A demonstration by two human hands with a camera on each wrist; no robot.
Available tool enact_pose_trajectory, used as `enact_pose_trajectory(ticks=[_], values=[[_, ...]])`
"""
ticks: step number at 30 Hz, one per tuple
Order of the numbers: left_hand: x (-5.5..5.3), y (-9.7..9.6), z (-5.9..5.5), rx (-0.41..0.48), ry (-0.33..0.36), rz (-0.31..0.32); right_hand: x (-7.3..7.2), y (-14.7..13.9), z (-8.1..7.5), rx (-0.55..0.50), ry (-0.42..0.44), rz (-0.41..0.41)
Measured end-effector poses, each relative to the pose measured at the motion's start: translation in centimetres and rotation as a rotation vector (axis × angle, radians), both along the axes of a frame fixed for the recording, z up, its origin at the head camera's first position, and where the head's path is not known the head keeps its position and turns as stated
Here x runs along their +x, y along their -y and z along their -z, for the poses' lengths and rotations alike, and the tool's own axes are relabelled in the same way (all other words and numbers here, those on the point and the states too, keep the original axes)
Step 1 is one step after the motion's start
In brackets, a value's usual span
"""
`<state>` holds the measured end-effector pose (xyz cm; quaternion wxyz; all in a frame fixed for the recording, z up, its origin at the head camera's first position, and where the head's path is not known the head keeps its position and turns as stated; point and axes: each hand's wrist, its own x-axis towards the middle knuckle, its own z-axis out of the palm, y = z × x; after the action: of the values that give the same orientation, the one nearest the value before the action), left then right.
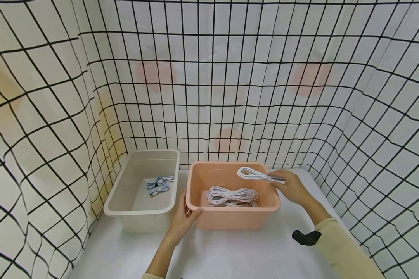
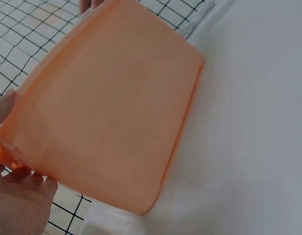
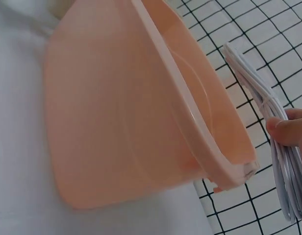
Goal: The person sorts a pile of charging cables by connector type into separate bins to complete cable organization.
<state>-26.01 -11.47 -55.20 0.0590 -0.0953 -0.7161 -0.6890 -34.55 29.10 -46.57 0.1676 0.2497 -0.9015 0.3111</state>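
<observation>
In the head view a peach plastic bin (image 1: 227, 219) stands on the white surface, with several coiled white cables (image 1: 232, 195) lying inside. My left hand (image 1: 182, 221) grips its front left corner, thumb on the rim and fingers beneath; the left wrist view shows the same hand (image 2: 21, 196) at the corner. Above the bin's right rim, my right hand (image 1: 289, 186) holds a bundled white cable (image 1: 253, 174). In the right wrist view, thumb and fingers pinch that cable (image 3: 261, 93) around its middle, apart from the bin.
A cream bin (image 1: 139, 213) stands left of the peach one, holding light blue-grey cables (image 1: 158, 185), one with a black tie. Black netting (image 1: 213, 97) over white cloth surrounds the surface at the back and both sides. A black device (image 1: 306, 237) sits at my right wrist.
</observation>
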Motion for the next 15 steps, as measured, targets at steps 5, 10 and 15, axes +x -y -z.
enact_pose_trajectory(ticks=[5, 10, 15], values=[[0.1, -0.1, -0.2, -0.003, 0.011, -0.002, -0.2, 1.1, 0.0, -0.017, 0.012, -0.025], [0.1, -0.1, -0.3, -0.012, 0.015, -0.007, -0.5, 2.1, 0.2, -0.036, 0.029, -0.057], [0.1, 0.0, -0.2, -0.009, 0.017, -0.006, -0.6, 3.3, 0.4, -0.084, 0.091, -0.115]])
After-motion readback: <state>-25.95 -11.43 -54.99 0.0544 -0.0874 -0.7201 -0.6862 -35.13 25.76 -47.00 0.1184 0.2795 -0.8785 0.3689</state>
